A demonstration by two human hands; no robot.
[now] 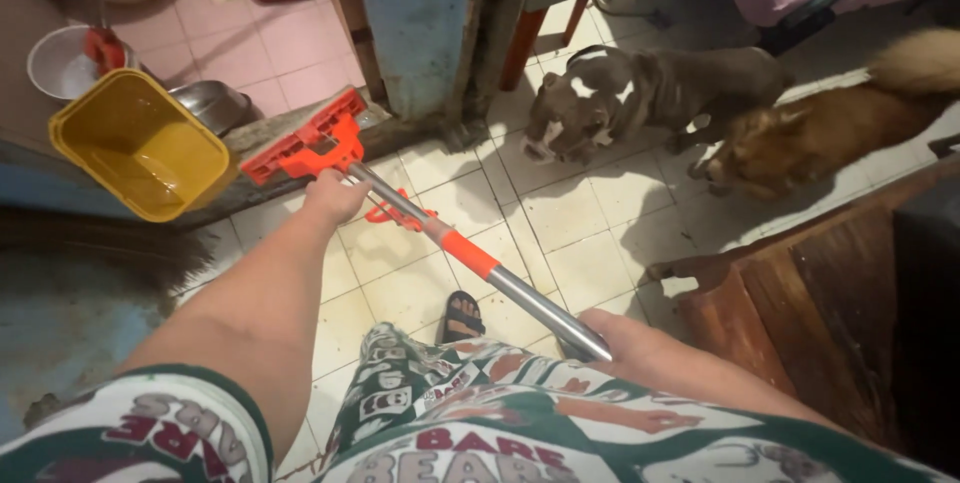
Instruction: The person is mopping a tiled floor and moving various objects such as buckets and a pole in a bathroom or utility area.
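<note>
I hold a mop with a silver metal pole [520, 293] and an orange flat head [305, 138] that points toward a doorway threshold. My left hand [335, 195] grips the pole just below the orange head, arm stretched forward. Near my waist, my right hand [625, 338] closes around the pole's rear end. An orange sleeve [468, 253] and an orange lever [395, 213] sit along the pole. My sandalled foot [462, 316] shows on the tiled floor beneath it.
A yellow plastic tub [140, 143] hangs tilted at the left, with metal bowls [210, 103] and a white basin [60, 63] behind it. A grey dog [640, 93] and a brown dog [820, 133] stand at the right. A wooden furniture piece [830, 313] fills the lower right.
</note>
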